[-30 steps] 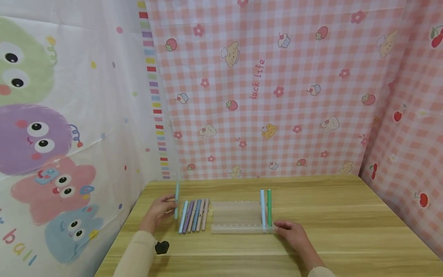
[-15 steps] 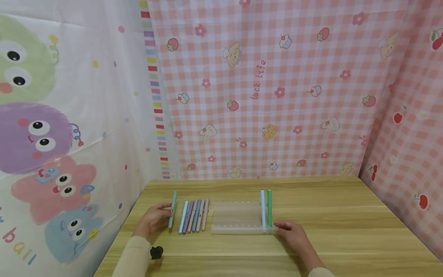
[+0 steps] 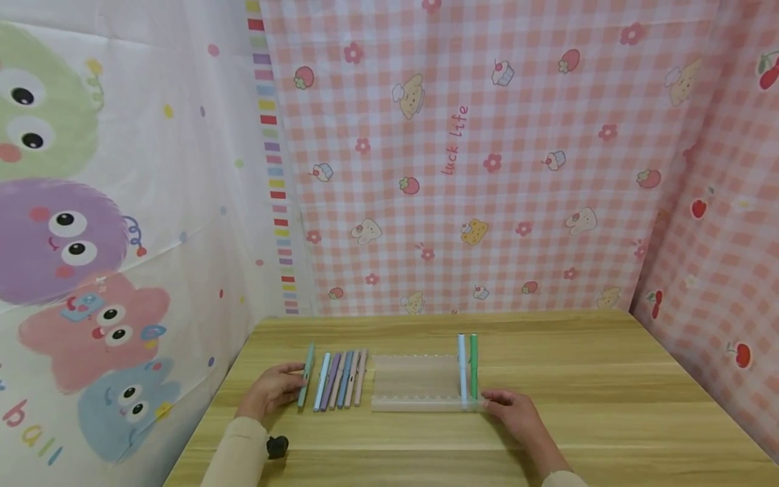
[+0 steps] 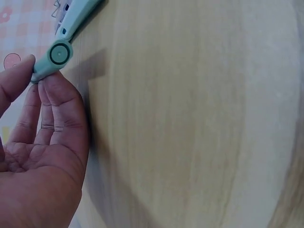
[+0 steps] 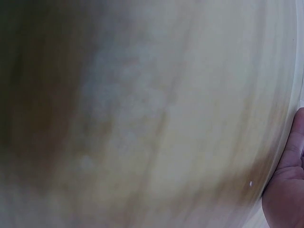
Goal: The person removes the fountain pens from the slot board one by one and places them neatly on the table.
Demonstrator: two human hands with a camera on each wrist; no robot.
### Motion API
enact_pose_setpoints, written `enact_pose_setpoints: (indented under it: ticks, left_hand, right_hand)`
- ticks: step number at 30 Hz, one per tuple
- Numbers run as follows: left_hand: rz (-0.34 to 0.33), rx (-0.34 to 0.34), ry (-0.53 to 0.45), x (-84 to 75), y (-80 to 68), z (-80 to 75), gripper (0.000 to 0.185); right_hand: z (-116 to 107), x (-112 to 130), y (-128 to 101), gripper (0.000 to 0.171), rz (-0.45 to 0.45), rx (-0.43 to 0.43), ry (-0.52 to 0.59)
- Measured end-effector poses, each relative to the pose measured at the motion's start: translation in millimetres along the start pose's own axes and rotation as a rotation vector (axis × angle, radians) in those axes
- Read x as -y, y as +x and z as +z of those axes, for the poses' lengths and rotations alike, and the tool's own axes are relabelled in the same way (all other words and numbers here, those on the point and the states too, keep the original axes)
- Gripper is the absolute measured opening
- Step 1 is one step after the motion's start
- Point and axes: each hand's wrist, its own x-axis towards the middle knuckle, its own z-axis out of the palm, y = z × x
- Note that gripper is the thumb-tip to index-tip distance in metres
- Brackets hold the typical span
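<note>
Since a second ago the left hand [image 3: 272,390] has lowered the teal pen [image 3: 306,374] onto the worktop [image 3: 578,379] just left of the pen row [image 3: 341,379], right hand [image 3: 516,411] resting fingers-relaxed on the clear tray [image 3: 414,382]; left wrist view shows fingertips [image 4: 47,83] pinching the pen end.

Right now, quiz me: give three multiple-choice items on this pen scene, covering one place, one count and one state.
1. Where does the teal pen lie?
A. left of the loose pens
B. in the clear tray
C. right of the tray

2. How many pens stand in the clear tray?
A. none
B. two
C. five

3. What is the left hand doing?
A. resting flat, away from the pens
B. holding the teal pen
C. lifting the tray

Key: 1 A, it is leftmost in the row; 2 B, one light blue, one green; 3 B, thumb and fingers pinch its end in the left wrist view.
</note>
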Motion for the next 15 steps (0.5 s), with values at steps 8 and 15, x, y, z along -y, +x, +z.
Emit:
enact_pose_setpoints:
  ticks: [8, 15]
  left_hand:
    - [-0.017, -0.027, 0.031, -1.5, 0.5, 1.9, 0.055]
    - [-0.034, -0.043, 0.067, -6.9, -1.1, 6.0, 0.056]
  right_hand:
    - [1.3, -0.3, 0.3, 0.022, 0.001, -0.006, 0.023]
    - [1.0, -1.8, 1.2, 0.022, -0.004, -0.008, 0.018]
